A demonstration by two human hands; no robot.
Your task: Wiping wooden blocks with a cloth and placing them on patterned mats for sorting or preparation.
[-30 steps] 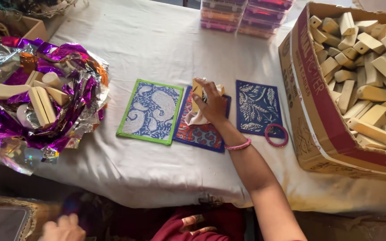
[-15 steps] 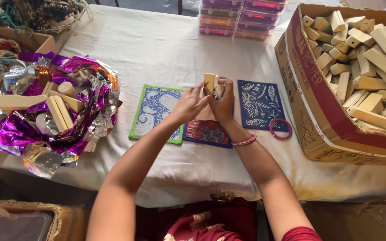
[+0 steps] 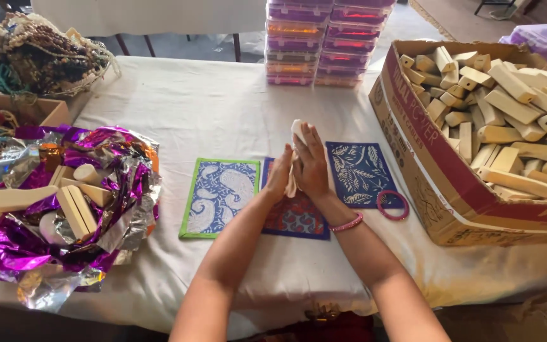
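My left hand [image 3: 280, 176] and my right hand [image 3: 312, 163] press palm to palm around a pale wooden block wrapped in a white cloth [image 3: 296, 132], whose tip shows above the fingers. They hover over a red and blue patterned card [image 3: 297, 218] on the white tablecloth. A green-edged blue paisley card [image 3: 221, 196] lies to its left and a dark blue leaf-print card [image 3: 362, 175] to its right. A pink bangle [image 3: 392, 205] rests on the cloth next to that card; another is on my right wrist.
A large cardboard box [image 3: 425, 164] full of several pale wooden blocks stands at the right. Crumpled purple and silver foil [image 3: 64, 253] with wooden blocks lies at the left. Stacked clear plastic cases [image 3: 321, 41] sit at the back; boxes of beads and cords [image 3: 26, 76] at far left.
My left hand came up from below the table and joined my right hand at the block. Both palms now close flat around it, where fingertips held it before.
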